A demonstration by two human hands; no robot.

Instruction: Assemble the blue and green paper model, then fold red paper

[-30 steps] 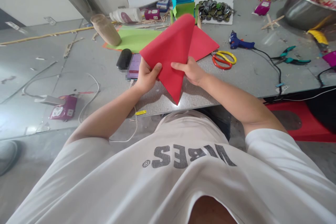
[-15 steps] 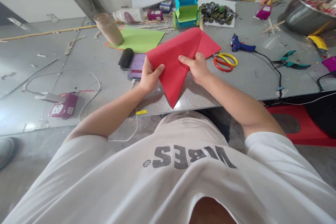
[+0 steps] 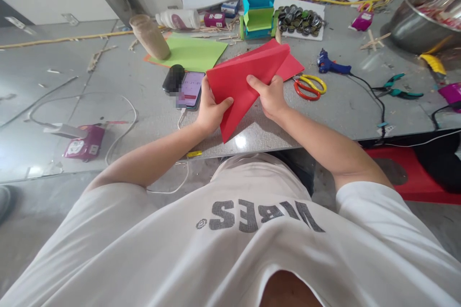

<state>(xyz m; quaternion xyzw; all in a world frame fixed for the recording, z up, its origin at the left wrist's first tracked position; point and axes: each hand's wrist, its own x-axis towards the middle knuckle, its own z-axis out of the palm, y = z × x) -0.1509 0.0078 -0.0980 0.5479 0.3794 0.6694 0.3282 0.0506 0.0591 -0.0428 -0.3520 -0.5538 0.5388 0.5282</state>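
Note:
Both hands hold a folded sheet of red paper (image 3: 241, 81) above the near edge of the grey table. My left hand (image 3: 212, 108) pinches its left side, thumb on top and the other fingers mostly hidden behind. On the right side, my right hand (image 3: 270, 96) grips it with the thumb pressed on the upper face. One pointed corner hangs down toward me. More red paper (image 3: 293, 68) lies under and behind the held sheet. Scissors with red and yellow handles (image 3: 310, 86) rest just right of it. Beside my left hand lies a lit phone (image 3: 192, 88).
At the back stand a blue-and-green paper piece (image 3: 258, 17), a tray of bottle caps (image 3: 300, 20) and a tan bottle (image 3: 149, 36) by green paper (image 3: 198, 52). To the right are a blue glue gun (image 3: 333, 62), pliers (image 3: 398, 88) and a metal pot (image 3: 414, 24).
The red paper has tilted in my hands, its lower point swinging left and its top right corner lifting. My left hand has shifted slightly right, uncovering more of the phone.

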